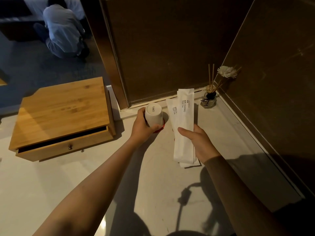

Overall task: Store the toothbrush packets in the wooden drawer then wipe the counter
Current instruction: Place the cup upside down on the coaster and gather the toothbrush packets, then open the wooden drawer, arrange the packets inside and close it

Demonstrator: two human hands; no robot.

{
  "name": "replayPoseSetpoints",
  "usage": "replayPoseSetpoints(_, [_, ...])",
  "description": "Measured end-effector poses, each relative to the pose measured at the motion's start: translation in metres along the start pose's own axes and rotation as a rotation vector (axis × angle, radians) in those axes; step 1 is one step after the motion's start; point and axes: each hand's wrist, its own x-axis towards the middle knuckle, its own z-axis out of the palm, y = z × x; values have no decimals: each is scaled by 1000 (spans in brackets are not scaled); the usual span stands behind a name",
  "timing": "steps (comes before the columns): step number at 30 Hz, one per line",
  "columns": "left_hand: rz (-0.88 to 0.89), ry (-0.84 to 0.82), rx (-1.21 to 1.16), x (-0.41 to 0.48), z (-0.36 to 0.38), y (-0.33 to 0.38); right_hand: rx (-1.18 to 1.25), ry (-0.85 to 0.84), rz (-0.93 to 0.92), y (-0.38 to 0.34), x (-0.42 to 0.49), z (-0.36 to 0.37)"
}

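— Two hands, two grips. What does each one hold?

— The right hand (198, 143) pinches the toothbrush packets (183, 123), thumb across the front and fingers behind, near their lower end. They are white, printed "BRUSHING TEETH", fanned slightly and lifted above the counter (85, 176).

— And the other?

— The left hand (142, 126) is wrapped round a white cup (153, 114), which is upside down, its base facing the camera. Something red shows at the cup's rim under the fingers; I cannot tell what it is.

— Where is the wooden drawer (68, 145)?

— At the counter's left edge, in a wooden box (63, 106). It is pulled partly out, with a dark gap above its front and a small knob in the middle. It sits well apart from the packets.

— Anything else on the counter?

— A reed diffuser (209, 99) with a white flower (227, 71) stands in the far right corner, against the brown walls.
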Motion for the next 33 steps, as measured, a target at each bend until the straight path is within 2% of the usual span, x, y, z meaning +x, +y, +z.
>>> replayPoseSetpoints(10, [18, -41, -23, -3, -7, -2, -29, 16, -11, -6, -7, 0])
replayPoseSetpoints(19, [-33, 174, -272, -63, -28, 29, -168, 19, -64, -27, -24, 35])
replayPoseSetpoints(25, [-211, -89, -386, -76, -47, 42, -298, -71, -143, -44, -44, 67])
replayPoseSetpoints(33, [-315, -14, -694, -102, -66, 25, -454, -182, -235, -42, -66, 105])
